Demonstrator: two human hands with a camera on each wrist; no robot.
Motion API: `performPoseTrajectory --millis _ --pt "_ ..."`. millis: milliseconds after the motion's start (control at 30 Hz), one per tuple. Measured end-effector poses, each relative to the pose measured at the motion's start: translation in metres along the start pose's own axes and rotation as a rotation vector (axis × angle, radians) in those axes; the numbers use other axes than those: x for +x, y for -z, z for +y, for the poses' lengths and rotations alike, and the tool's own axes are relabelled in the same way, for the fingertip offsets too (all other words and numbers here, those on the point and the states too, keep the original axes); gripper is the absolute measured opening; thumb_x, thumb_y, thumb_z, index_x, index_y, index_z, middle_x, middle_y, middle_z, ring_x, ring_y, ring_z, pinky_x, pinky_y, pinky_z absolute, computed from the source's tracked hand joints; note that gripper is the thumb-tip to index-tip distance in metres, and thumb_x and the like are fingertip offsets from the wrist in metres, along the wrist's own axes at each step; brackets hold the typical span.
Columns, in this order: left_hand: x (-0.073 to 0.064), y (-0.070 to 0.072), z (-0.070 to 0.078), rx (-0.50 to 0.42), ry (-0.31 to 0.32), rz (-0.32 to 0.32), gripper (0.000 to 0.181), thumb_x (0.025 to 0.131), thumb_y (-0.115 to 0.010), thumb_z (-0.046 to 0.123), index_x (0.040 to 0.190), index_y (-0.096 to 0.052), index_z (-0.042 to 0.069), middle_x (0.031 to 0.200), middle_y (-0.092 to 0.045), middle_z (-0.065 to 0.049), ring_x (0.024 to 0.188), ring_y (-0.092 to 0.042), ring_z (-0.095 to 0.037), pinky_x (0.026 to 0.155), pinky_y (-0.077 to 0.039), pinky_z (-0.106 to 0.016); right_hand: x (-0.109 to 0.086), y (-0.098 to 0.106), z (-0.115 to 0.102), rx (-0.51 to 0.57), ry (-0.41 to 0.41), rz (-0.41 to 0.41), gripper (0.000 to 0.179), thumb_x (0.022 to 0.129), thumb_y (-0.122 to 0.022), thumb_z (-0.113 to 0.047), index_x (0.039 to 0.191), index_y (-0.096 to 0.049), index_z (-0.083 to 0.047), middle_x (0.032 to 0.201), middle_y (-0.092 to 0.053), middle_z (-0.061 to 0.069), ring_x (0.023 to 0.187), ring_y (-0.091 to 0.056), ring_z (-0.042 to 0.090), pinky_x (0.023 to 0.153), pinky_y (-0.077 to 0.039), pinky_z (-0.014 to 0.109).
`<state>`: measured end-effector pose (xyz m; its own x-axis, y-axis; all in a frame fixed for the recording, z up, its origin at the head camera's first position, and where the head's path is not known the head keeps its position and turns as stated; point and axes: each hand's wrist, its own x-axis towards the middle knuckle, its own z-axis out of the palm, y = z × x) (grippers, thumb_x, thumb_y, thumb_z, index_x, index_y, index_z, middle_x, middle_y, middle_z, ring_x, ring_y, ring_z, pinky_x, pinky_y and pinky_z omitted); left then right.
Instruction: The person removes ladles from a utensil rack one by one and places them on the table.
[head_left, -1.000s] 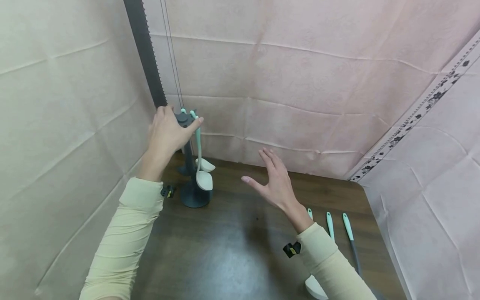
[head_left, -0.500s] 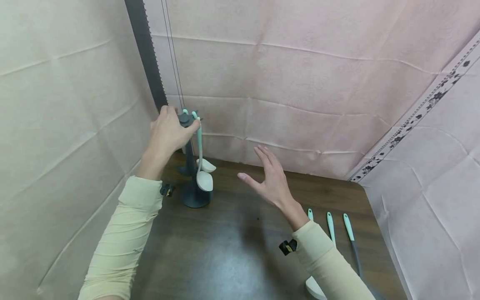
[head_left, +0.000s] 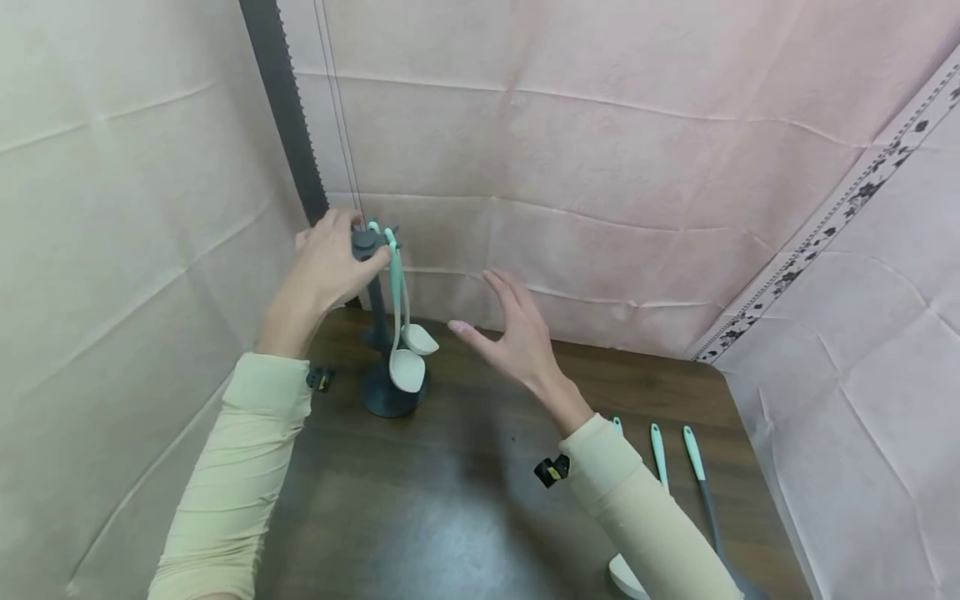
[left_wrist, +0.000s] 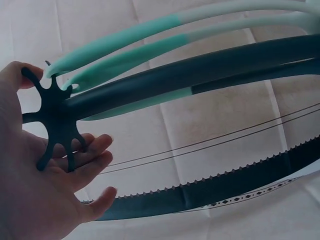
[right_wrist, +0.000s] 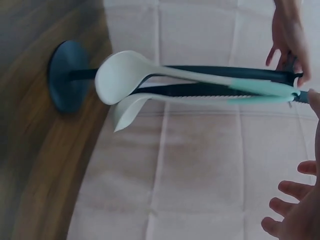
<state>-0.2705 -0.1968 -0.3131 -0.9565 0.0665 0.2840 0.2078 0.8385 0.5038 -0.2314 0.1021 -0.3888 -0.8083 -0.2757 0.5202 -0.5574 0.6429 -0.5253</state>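
Note:
A dark utensil stand [head_left: 390,400] with a round base and a hooked top rises at the back left of the table. Around its hooked top [left_wrist: 57,112] curve the thumb and fingers of my left hand [head_left: 326,258]. Two white ladles [head_left: 407,371] [right_wrist: 125,75] with mint handles hang from its right-hand hooks. Behind the post, the left wrist view shows another mint handle [left_wrist: 145,107] with a dark shaft. My right hand [head_left: 517,342] is held in the air to the right of the ladles, fingers spread, touching nothing.
On the brown wooden table [head_left: 450,517], several mint-handled utensils lie at the right, partly under my right sleeve. One has a dark shaft [head_left: 711,517], another a white bowl [head_left: 626,577]. Pale cloth walls [head_left: 600,192] enclose the back and sides.
My right hand has moved left and up, closer to the stand. The left hand has shifted slightly left, and the stand's top has turned a little, swinging the ladles around.

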Motion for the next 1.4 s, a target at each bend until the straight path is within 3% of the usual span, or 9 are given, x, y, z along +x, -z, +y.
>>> performPoseTrajectory --millis 100,300,500,833,1100,1400 --pt "-0.002 -0.001 -0.003 0.018 -0.003 0.02 0.084 0.096 -0.05 0.058 0.155 -0.04 -0.001 0.149 -0.048 -0.022 0.131 -0.048 -0.039 0.119 -0.022 -0.064 0.013 -0.003 -0.012 0.043 0.002 -0.018 0.086 0.092 -0.063 -0.071 0.162 -0.043 -0.025 0.166 -0.041 -0.003 0.153 -0.038 0.02 0.118 -0.037 0.057" --pt "-0.001 -0.004 -0.005 0.062 0.006 0.003 0.088 0.098 -0.048 0.064 0.156 -0.039 -0.001 0.15 -0.048 -0.023 0.135 -0.048 -0.041 0.12 -0.022 -0.065 0.037 -0.012 -0.031 0.066 0.048 -0.021 0.08 0.095 -0.066 -0.062 0.16 -0.047 -0.019 0.161 -0.05 0.002 0.148 -0.045 0.021 0.117 -0.041 0.053" --pt "0.0 -0.008 -0.003 0.138 -0.009 -0.021 0.089 0.099 -0.042 0.066 0.156 -0.04 -0.002 0.146 -0.05 -0.023 0.125 -0.052 -0.039 0.116 -0.028 -0.065 0.052 -0.025 -0.04 0.109 0.048 -0.035 0.077 0.095 -0.072 -0.055 0.159 -0.048 -0.017 0.156 -0.055 0.004 0.141 -0.052 0.021 0.113 -0.045 0.049" --pt "-0.001 -0.007 -0.002 0.159 -0.015 0.001 0.083 0.099 -0.041 0.061 0.152 -0.043 -0.004 0.142 -0.052 -0.022 0.119 -0.054 -0.038 0.112 -0.033 -0.065 0.074 -0.047 -0.049 0.177 0.035 -0.055 0.066 0.095 -0.08 -0.03 0.152 -0.054 -0.01 0.136 -0.066 0.009 0.122 -0.065 0.024 0.097 -0.056 0.032" --pt "0.0 -0.006 -0.002 0.197 -0.029 0.012 0.079 0.101 -0.041 0.059 0.147 -0.046 -0.005 0.134 -0.053 -0.021 0.108 -0.056 -0.037 0.1 -0.044 -0.061 0.087 -0.064 -0.055 0.33 -0.035 -0.072 0.05 0.098 -0.076 -0.021 0.144 -0.059 -0.008 0.123 -0.07 0.012 0.107 -0.072 0.027 0.09 -0.059 0.032" --pt "-0.001 -0.004 0.0 0.228 -0.038 0.018 0.079 0.101 -0.041 0.058 0.147 -0.046 -0.006 0.134 -0.052 -0.022 0.107 -0.055 -0.036 0.097 -0.047 -0.059 0.092 -0.068 -0.06 0.371 -0.085 -0.069 0.033 0.101 -0.073 -0.02 0.131 -0.064 -0.01 0.114 -0.07 0.007 0.101 -0.071 0.02 0.088 -0.058 0.026"
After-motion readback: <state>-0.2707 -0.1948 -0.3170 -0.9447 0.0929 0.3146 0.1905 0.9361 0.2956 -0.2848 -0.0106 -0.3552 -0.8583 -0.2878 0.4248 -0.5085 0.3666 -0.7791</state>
